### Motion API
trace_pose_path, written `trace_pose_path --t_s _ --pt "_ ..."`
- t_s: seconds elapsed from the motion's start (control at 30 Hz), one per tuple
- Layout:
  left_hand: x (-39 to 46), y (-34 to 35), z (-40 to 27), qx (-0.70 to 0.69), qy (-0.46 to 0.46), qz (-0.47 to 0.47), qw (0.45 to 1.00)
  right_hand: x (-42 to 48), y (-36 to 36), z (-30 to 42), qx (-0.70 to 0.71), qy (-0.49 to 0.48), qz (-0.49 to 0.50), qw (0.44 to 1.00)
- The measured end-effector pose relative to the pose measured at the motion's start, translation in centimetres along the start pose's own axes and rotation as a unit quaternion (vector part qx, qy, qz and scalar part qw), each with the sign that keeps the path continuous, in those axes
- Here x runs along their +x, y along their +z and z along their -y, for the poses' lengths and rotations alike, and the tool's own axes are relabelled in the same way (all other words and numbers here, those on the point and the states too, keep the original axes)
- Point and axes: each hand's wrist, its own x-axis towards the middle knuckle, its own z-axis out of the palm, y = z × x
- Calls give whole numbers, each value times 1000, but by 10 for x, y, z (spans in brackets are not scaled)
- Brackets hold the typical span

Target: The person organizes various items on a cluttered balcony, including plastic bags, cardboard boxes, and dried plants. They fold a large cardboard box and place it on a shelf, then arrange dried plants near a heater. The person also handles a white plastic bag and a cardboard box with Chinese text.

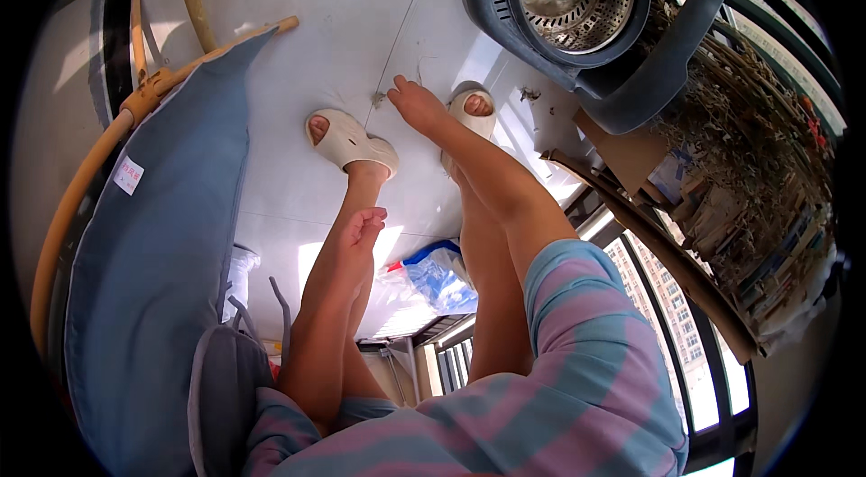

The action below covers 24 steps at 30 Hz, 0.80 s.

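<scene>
My right hand (417, 105) reaches low over the pale tiled floor (291, 196), beside the toe of my right slipper (468, 113). Its fingers are bent together and point left; what may be between them is hidden. A small tuft of dry debris (377, 99) lies on the tiles just left of the fingertips, and a thin stalk or thread (419, 65) shows above the hand. My left hand (363, 226) hangs in front of my left leg with its fingers curled in, nothing visible in it. My left slipper (352, 142) is cream with an open toe.
A grey mop bucket (487, 20) with a perforated metal spin basket (599, 0) stands top right. Dried plant stems (731, 118) are heaped beside cardboard (649, 240). Left, blue-grey quilted fabric (155, 260) hangs on a pole frame (81, 193). A plastic bag (440, 281) lies behind my feet.
</scene>
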Motion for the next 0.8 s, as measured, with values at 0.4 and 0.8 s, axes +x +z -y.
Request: trace_pose_path --t_s 0.4,0.8 --pt "10 9 55 -11 50 12 999 -59 -23 -18 96 327 -122 932" --pt "-110 57 -55 422 204 106 877 -314 -198 218 744 319 -381 446"
